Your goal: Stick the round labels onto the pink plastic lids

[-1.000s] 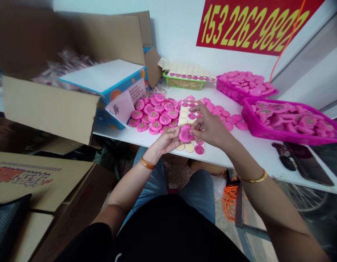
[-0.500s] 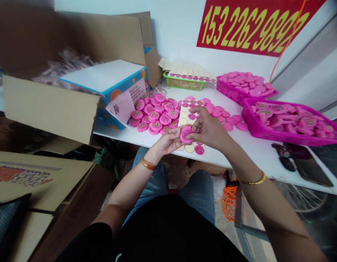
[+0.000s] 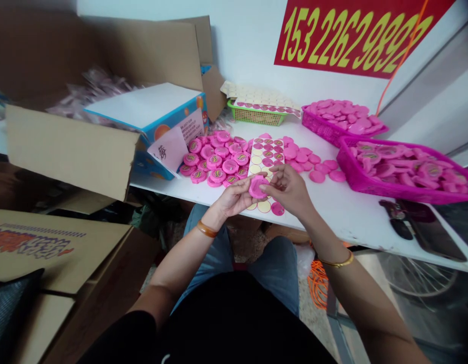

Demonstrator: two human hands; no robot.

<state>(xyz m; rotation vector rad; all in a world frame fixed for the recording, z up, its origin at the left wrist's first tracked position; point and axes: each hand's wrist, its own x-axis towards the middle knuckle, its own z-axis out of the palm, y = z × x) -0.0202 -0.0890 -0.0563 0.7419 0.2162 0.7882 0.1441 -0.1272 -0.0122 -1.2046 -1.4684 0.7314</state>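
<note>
My left hand is closed around the edge of a round pink plastic case, gripping it between thumb and fingers just above the table's front edge. On the case's right side, my right hand has its thumb against the rim and its other fingers curled. Whether a small sticker is between them I cannot make out. Beneath the case lies a sheet of round stickers, with pink labels and pale bare circles; the hands cover part of it. To its left is a heap of pink cases with labels.
Loose pink discs lie right of the sheet. Two magenta baskets hold pink pieces. A green basket carries more sticker sheets. An open carton stands left; a phone and keys rest at right.
My right hand has come down slightly, its fingers shifting from above the case to its right side. My left hand still holds the case in nearly the same place.
</note>
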